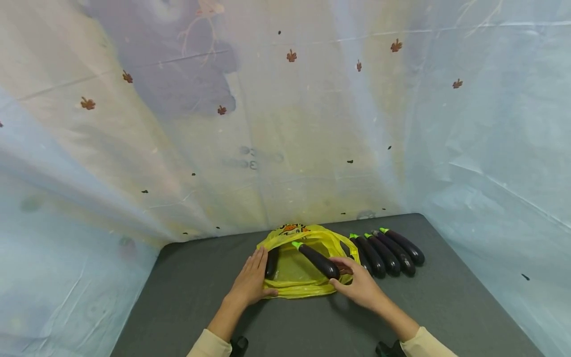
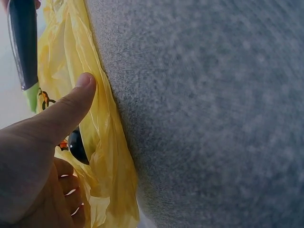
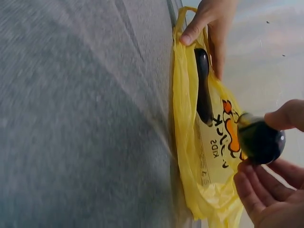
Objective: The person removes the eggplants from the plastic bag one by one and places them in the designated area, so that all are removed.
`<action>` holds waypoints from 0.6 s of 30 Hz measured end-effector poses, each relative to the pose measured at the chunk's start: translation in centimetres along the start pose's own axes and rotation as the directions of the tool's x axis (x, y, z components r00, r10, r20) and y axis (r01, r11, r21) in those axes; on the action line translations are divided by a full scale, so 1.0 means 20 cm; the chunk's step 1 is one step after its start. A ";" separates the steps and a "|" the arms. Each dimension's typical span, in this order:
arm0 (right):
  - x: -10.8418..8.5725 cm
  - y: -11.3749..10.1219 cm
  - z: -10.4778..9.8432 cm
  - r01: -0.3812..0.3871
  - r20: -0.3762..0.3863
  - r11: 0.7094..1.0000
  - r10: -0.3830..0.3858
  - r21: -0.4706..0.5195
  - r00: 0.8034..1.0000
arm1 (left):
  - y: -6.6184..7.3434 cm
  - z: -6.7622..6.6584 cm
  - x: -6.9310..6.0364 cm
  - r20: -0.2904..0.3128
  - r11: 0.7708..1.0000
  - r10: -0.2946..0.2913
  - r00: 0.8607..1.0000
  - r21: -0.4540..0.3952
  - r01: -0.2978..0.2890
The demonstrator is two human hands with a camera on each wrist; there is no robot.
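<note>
My right hand [image 1: 361, 287] pinches a dark purple eggplant [image 1: 317, 260] near its thick end, between thumb and fingers. The eggplant is held tilted over the mouth of a yellow plastic bag [image 1: 301, 291], its green stem pointing up and to the left. At the bag's left side, my left hand [image 1: 250, 281] rests with straight fingers along the edge and its thumb across the front rim. Another eggplant [image 3: 203, 88] lies inside the bag near that hand, partly covered in the head view. Printed lettering and an orange figure show on the bag's inner side in the right wrist view.
Several eggplants [image 1: 403, 263] lie side by side on the dark grey table [image 1: 308, 327], just right of the bag. Pale patterned plastic sheeting [image 1: 285, 148] hangs behind the table and along both sides.
</note>
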State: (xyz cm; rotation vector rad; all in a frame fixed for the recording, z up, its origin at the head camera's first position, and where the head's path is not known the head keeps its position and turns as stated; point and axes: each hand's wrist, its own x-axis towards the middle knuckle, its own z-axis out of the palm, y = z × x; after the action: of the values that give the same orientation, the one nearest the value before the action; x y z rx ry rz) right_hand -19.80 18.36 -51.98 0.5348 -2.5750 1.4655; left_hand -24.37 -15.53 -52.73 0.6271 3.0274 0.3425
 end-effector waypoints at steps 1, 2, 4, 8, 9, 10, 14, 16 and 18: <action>0.00 0.00 -0.01 0.011 -0.002 1.000 -0.011 -0.003 1.000 | 0.00 0.00 0.00 -0.001 1.000 0.000 1.000 -0.003 0.000; 0.00 0.00 -0.02 0.021 -0.003 1.000 -0.021 -0.010 1.000 | 0.00 0.00 0.00 -0.002 1.000 -0.001 1.000 -0.006 0.001; -0.01 0.00 -0.04 0.027 -0.016 0.999 -0.027 -0.028 0.999 | 0.00 0.00 0.00 -0.002 1.000 0.000 1.000 -0.010 0.000; -0.02 0.00 -0.08 0.032 -0.054 0.997 -0.036 -0.070 0.998 | 0.00 0.00 0.01 -0.004 1.000 0.003 1.000 -0.007 -0.003; -0.02 0.01 -0.09 0.027 -0.065 0.997 -0.032 -0.075 0.997 | 0.00 0.00 0.01 -0.005 1.000 0.004 1.000 -0.005 -0.004; -0.03 0.01 -0.10 0.031 -0.073 0.996 -0.037 -0.082 0.997 | 0.00 0.00 0.01 -0.005 1.000 0.004 1.000 -0.004 -0.004; -0.03 0.02 -0.14 0.058 -0.099 0.993 -0.068 -0.100 0.993 | 0.00 0.00 0.00 -0.004 1.000 0.000 1.000 -0.002 0.000; -0.03 0.03 -0.16 0.065 -0.113 0.991 -0.078 -0.114 0.990 | 0.00 -0.01 0.00 0.001 1.000 -0.003 1.000 0.001 0.003; -0.04 0.03 -0.17 0.060 -0.129 0.991 -0.075 -0.119 0.989 | 0.00 -0.01 0.00 0.003 1.000 -0.003 1.000 0.001 0.003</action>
State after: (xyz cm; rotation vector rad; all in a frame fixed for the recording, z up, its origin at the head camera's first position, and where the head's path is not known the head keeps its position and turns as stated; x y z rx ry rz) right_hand -19.57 21.77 -50.93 0.4868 -2.4933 1.2769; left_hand -24.39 -15.53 -52.55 0.6225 3.0253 0.3387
